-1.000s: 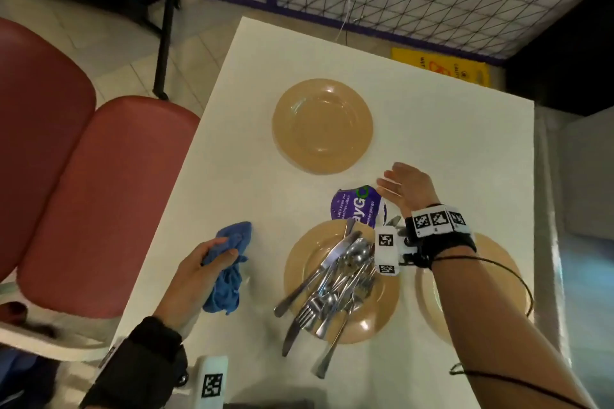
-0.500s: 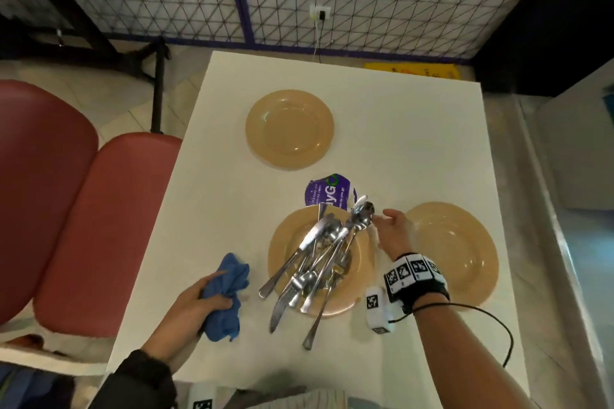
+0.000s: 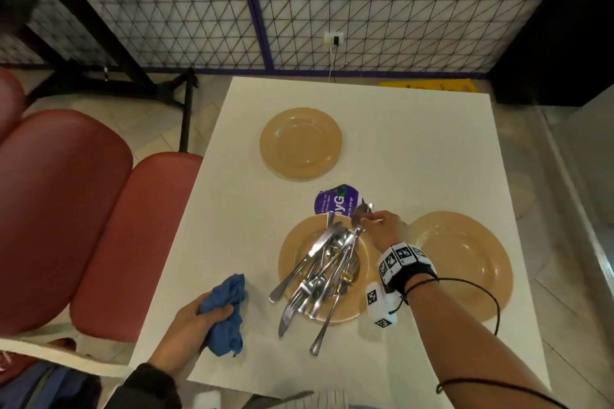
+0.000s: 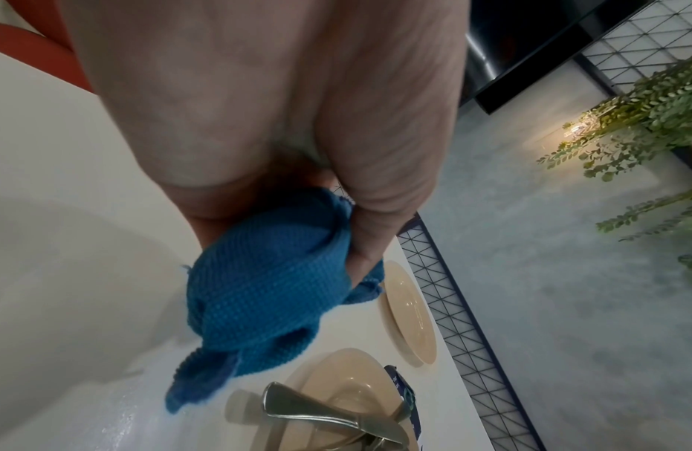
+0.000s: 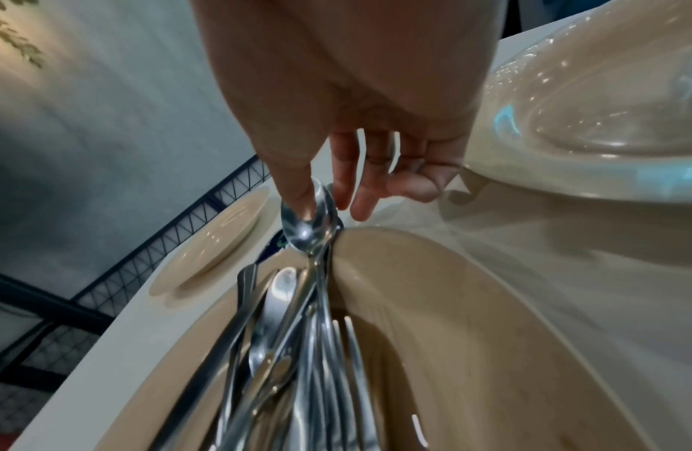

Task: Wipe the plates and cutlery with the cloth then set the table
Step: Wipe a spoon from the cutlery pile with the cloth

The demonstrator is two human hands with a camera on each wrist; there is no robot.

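While the cutlery (image 3: 320, 267) lies heaped on the near plate (image 3: 360, 304), the right hand (image 3: 385, 229) pinches a spoon (image 3: 361, 211) bowl.
The left hand (image 3: 191, 322) grasps the blue cloth (image 3: 226, 315) on the white counter (image 3: 415, 149).

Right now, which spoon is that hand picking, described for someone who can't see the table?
On the white table, find the middle plate heaped with cutlery. At its far rim, the right hand pinches one spoon by its bowl, which sticks out beyond the rim.
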